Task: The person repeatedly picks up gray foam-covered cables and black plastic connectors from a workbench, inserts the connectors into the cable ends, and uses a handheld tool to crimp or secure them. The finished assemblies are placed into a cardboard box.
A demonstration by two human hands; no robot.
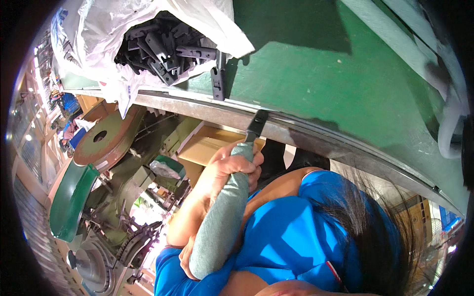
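A long grey-green, cloth-like, rounded tube slants up in front of my body, narrower at its upper end. My left hand is wrapped around the upper part. A black slotted piece sticks out of that end and touches or overlaps the table's edge; how it joins the tube is hidden. Fingers, apparently of my right hand, curl against the tube's lower end; the rest of that hand is behind it. One loose black piece lies on the table beside an open white plastic bag.
Several similar black pieces fill the bag on the green tabletop. A metal edge borders the table. Below left are a cardboard box, a brown reel and machinery with a green guard. A pale hose runs at right.
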